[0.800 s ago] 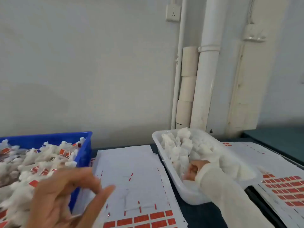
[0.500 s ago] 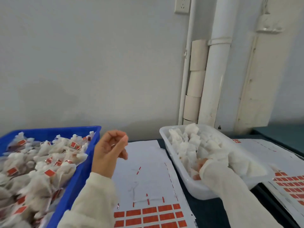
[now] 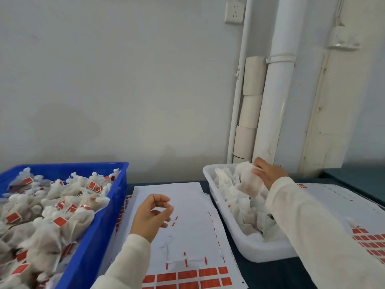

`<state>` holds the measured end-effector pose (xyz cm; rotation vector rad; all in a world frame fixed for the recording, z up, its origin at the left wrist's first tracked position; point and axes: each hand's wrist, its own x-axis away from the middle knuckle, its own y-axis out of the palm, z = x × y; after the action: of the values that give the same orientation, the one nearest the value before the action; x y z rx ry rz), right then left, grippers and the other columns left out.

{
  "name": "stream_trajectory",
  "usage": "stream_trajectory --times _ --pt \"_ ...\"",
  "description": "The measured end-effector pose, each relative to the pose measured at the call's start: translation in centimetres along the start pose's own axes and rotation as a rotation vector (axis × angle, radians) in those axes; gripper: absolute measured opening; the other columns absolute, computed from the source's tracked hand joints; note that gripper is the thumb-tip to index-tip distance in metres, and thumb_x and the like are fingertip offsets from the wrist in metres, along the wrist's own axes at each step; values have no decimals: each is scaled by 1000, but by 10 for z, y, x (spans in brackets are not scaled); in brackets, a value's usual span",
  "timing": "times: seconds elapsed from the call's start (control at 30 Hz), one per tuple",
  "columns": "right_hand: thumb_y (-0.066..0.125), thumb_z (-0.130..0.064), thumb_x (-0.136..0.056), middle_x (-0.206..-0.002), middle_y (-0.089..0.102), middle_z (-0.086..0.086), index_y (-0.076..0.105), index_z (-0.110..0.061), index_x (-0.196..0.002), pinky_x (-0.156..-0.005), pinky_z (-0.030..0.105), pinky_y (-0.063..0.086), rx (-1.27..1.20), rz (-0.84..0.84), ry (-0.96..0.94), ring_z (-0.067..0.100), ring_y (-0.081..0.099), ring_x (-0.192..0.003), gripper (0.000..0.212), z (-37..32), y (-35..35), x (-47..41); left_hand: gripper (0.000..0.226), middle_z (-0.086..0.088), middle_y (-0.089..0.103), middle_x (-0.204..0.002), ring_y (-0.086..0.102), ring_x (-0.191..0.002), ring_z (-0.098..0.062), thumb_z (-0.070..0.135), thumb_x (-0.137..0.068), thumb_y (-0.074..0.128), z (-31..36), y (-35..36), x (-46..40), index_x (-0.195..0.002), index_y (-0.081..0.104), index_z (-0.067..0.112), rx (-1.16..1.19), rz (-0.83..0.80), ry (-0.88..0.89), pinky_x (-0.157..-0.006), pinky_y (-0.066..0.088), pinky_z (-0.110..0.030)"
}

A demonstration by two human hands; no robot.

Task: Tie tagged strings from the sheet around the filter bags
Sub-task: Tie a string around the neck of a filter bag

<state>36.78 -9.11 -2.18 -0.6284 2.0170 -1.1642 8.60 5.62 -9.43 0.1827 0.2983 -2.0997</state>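
Observation:
My right hand (image 3: 270, 174) grips a white filter bag (image 3: 248, 182) and holds it just above the heap of untied bags in the white tray (image 3: 260, 251). My left hand (image 3: 152, 215) hovers over the white sheet (image 3: 187, 201), its fingers loosely curled with thumb and forefinger close together; nothing shows between them. Rows of red tags (image 3: 187, 275) sit at the sheet's near end, and a loose white string (image 3: 168, 247) lies on it. The blue crate (image 3: 100, 226) at the left is full of tied bags with red tags.
A second tag sheet (image 3: 333, 201) lies to the right of the tray, partly under my right sleeve. Behind the tray, a white pipe (image 3: 279, 101) and stacked paper rolls (image 3: 250, 113) stand against the wall. The dark tabletop shows between sheet and tray.
My left hand has left the blue crate and moved right, over the sheet. My right hand has risen out of the tray's near part to its far end, lifting a filter bag.

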Motion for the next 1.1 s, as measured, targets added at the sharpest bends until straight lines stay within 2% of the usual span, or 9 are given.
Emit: stream_trajectory --times 0.1,0.23,0.33,0.47,0.53,0.63,0.77,0.9,1.1 --pt "37 -28 -99 -81 60 15 47 -14 -101 -63 32 33 68 98 -102 32 55 -75 17 -19 -4 -4 12 -6 63 -89 65 -72 -20 9 -84 63 -3 0 1 -91 58 17 12 -6 -13 -57 53 -19" --pt "58 -21 -91 -73 61 17 50 -15 -76 -56 24 39 -642 307 -113 25 48 -60 17 -45 -4 9 12 -3 64 -89 65 -75 -18 10 -84 63 -6 -9 4 -92 58 17 -18 -17 -26 -58 53 -17" --pt "61 -17 -88 -72 61 18 53 -12 -76 -54 33 47 -887 270 -131 23 55 -61 16 -67 -8 38 15 0 64 -90 64 -78 -16 12 -84 64 -3 -21 15 -95 58 18 -62 -79 -15 -61 53 -16" --pt "62 -22 -84 -65 62 -5 59 -16 -74 -50 12 43 -874 145 -230 0 57 -57 12 -90 -2 96 20 9 64 -93 64 -86 -11 18 -81 67 -3 -39 41 -98 59 25 -127 -179 -8 -70 54 -18" --pt "60 -31 -80 -70 64 -9 60 -18 -74 -52 6 41 -835 50 -255 -1 59 -62 15 -98 10 127 22 10 65 -95 64 -90 -10 23 -79 69 -4 -45 56 -99 61 25 -95 -195 0 -77 54 -21" --pt "59 -39 -77 -69 63 -6 61 -21 -72 -58 9 42 -761 -108 -240 3 57 -63 18 -104 44 158 33 17 65 -98 61 -95 -3 40 -71 66 -11 -44 74 -101 61 29 -72 -235 -15 -85 51 -20" --pt "69 -18 -80 -67 65 -4 63 -23 -67 -62 17 44 -802 -254 -186 5 57 -62 15 -109 89 169 35 21 62 -107 58 -103 -2 31 -77 71 -32 -28 83 -108 56 37 -200 -401 -88 -93 48 -19" --pt "71 -13 -79 -64 64 -7 63 -25 -64 -55 14 43 -820 -269 -133 0 54 -58 21 -122 116 158 30 15 67 -100 62 -96 -4 25 -77 73 -55 -16 77 -104 62 31 -196 -322 -136 -86 51 -18" --pt "72 -9 -76 -64 63 0 64 -9 -66 -59 15 44 -895 -244 -94 4 55 -59 13 -141 137 135 16 7 72 -87 67 -86 -10 28 -80 68 -71 -21 64 -94 69 21 -124 -167 -129 -81 56 -32"
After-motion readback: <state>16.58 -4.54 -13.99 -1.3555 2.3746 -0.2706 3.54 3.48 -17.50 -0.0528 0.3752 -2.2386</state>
